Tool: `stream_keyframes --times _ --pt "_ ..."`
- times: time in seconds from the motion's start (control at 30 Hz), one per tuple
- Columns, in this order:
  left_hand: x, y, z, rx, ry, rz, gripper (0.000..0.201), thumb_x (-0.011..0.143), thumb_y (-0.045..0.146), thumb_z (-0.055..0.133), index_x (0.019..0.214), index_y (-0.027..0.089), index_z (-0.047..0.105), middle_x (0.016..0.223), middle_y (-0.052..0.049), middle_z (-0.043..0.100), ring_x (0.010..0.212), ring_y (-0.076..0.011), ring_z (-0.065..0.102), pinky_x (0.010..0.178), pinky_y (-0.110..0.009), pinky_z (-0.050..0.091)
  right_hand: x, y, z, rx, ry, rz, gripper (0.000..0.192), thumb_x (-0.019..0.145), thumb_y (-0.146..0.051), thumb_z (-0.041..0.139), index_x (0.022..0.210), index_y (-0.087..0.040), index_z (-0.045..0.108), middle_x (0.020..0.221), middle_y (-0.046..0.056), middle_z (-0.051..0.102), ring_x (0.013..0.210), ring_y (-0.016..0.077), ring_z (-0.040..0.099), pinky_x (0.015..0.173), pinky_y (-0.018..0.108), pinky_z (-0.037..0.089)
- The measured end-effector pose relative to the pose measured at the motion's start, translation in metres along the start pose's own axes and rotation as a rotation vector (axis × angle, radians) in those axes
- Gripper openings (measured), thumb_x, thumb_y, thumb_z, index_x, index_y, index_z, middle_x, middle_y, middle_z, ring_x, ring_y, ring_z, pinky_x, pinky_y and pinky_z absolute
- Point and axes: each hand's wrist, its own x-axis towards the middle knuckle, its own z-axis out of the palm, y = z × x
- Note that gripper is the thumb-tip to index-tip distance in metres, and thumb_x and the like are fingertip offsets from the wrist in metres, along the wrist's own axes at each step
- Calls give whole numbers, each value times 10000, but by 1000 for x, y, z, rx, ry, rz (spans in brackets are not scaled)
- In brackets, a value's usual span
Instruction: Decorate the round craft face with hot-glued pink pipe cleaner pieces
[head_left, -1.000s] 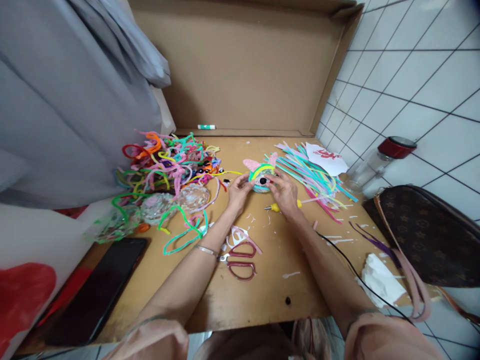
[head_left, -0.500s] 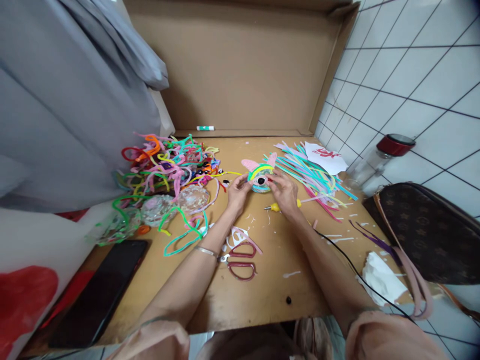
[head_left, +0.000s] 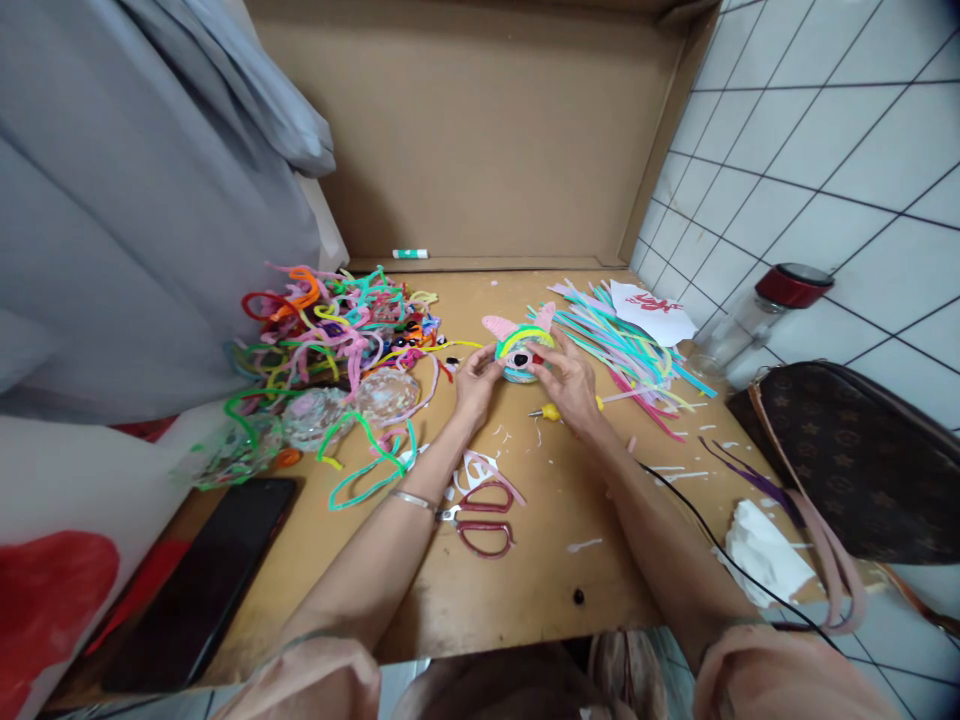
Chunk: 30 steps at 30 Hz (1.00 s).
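Observation:
A small round craft figure (head_left: 520, 355) wound from teal and yellow pipe cleaners, with pink ears and a black eye, sits at the middle of the wooden table (head_left: 525, 560). My left hand (head_left: 475, 385) grips its left side. My right hand (head_left: 571, 382) holds its right side, fingers pressing near the eye. A yellow-handled tool (head_left: 550, 411) lies just under my right hand. Red-handled scissors (head_left: 480, 520) lie by my left forearm.
A tangle of coloured pipe cleaners (head_left: 337, 325) lies left; straight pipe cleaners (head_left: 630, 350) lie right. A black phone (head_left: 202, 570) is near left, a brown bag (head_left: 855, 460) and a red-lidded jar (head_left: 757, 315) right. A cardboard box (head_left: 487, 130) stands behind, grey cloth (head_left: 135, 200) left.
Both hands stay on the craft figure with only small finger shifts. The view has drifted slightly.

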Motion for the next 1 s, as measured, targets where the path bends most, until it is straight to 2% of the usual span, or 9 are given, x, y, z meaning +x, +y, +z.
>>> stream_keyframes --times 0.3,0.43,0.63,1.0 --pt "1 -3 -1 8 15 0 502 564 350 843 1006 173 681 1078 -85 710 936 -190 661 883 -335 512 -1 -1 3 -72 -5 5 258 881 -327 621 1113 -325 733 1456 10 524 1202 265 617 1026 387 513" --pt "2 -4 -1 9 14 -1 492 564 336 840 1001 175 682 1075 -85 710 945 -193 659 879 -336 516 -1 -2 4 -52 27 14 246 888 -358 608 1091 -322 742 1417 0 563 1208 248 614 1017 354 518" --pt "2 -4 0 7 20 -3 469 563 323 836 981 170 686 1069 -83 711 918 -186 660 869 -326 515 -1 2 9 -38 80 4 241 893 -291 590 1075 -296 749 1326 21 632 1153 219 644 998 329 525" --pt "1 -2 1 11 7 3 470 578 316 829 1001 166 688 1076 -88 712 936 -192 660 891 -336 508 0 7 14 -28 77 18 228 862 -234 634 1045 -295 755 1268 28 655 1143 223 640 984 334 523"
